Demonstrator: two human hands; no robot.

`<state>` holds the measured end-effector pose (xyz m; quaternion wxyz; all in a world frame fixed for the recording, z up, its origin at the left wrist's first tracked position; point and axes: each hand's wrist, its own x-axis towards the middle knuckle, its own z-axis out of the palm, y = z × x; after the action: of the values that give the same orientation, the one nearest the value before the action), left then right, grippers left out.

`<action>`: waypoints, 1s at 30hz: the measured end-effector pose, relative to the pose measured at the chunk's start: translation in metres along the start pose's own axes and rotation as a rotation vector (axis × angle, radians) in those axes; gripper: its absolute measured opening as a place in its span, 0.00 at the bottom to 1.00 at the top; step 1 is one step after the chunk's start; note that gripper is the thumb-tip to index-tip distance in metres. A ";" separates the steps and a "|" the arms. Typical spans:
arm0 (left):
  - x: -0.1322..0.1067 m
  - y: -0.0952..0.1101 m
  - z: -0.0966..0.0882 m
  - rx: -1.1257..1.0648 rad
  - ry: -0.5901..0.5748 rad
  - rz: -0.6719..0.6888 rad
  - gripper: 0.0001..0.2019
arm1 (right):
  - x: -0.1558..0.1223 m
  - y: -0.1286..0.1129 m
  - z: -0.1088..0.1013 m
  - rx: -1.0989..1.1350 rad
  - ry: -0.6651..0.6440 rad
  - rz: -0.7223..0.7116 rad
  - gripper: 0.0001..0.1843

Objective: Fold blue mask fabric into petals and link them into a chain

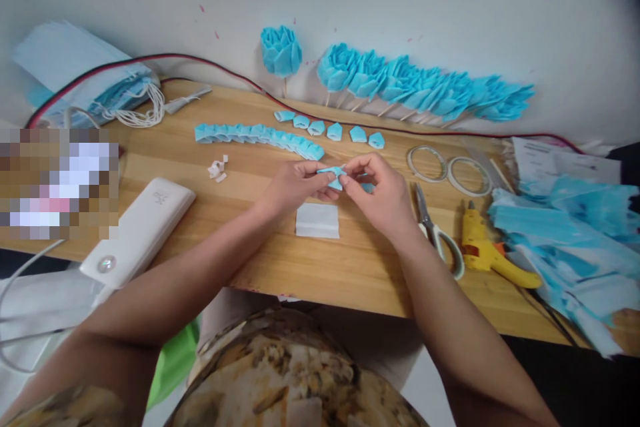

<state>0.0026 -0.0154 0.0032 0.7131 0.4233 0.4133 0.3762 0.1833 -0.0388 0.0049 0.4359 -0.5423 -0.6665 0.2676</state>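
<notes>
Both of my hands meet over the middle of the wooden table (350,267). My left hand (295,185) and my right hand (377,190) pinch a small folded blue piece (334,175) between their fingertips. Just below them lies a small stack of white squares (317,221). Beyond the hands a long row of folded blue petals (257,135) stretches across the table, with several single folded petals (334,131) behind it. Finished blue flowers on sticks (415,87) lean against the wall.
Scissors (435,230) and a yellow glue gun (483,250) lie to the right, with two tape rolls (447,167) behind them. Cut blue mask scraps (570,240) pile at far right. A white power bank (140,230) sits left, masks and loops (100,90) at back left.
</notes>
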 end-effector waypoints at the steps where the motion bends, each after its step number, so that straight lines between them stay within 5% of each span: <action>1: 0.000 0.000 0.000 0.002 -0.004 0.000 0.02 | 0.000 0.002 0.001 0.031 0.002 0.032 0.08; 9: 0.001 -0.002 -0.001 0.005 -0.029 0.021 0.05 | 0.003 0.009 0.003 0.452 -0.159 0.286 0.26; 30: 0.005 -0.003 -0.007 0.034 -0.078 0.118 0.20 | 0.003 0.005 0.000 0.543 -0.158 0.397 0.19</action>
<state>-0.0010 -0.0102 -0.0028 0.6979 0.4735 0.3658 0.3937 0.1855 -0.0351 0.0017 0.4507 -0.5034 -0.4841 0.5560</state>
